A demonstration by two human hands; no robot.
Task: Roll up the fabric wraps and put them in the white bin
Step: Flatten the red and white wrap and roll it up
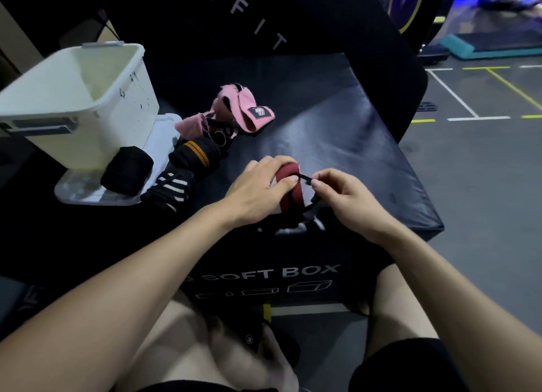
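Observation:
A dark red wrap (293, 190), rolled up, lies near the front edge of the black soft box (337, 133). My left hand (258, 187) grips the roll from the left. My right hand (341, 198) pinches the wrap's thin black loop strap (306, 178) beside the roll. The white bin (88, 98) stands at the left on its clear lid (88, 192). A rolled black wrap (127, 173) sits on that lid. Loose pink wraps (240, 110), a black wrap with an orange stripe (195, 154) and a black-and-white striped wrap (171, 187) lie between bin and hands.
A tall black padded block (264, 24) with white letters rises behind the soft box. Grey gym floor with white and yellow lines (469, 104) lies to the right, a teal step platform (492, 48) farther back. My knees are below the box's front face.

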